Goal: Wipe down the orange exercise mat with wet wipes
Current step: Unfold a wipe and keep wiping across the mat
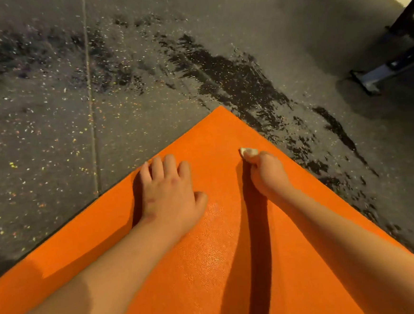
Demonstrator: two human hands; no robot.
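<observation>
The orange exercise mat point(214, 136) lies on the floor, one corner pointing away from me. My left hand point(169, 192) rests flat on the mat near its left edge, fingers spread a little, holding nothing. My right hand point(267, 172) is closed around a small white wet wipe point(249, 151), which sticks out past the fingers and presses on the mat close to the right edge, short of the corner. A glossy patch shows on the mat between my forearms.
Dark speckled rubber flooring point(49, 119) surrounds the mat, with dark wet-looking streaks point(245, 84) beyond the corner and along the right edge. A black metal equipment leg with a grey foot point(377, 74) stands at the far right.
</observation>
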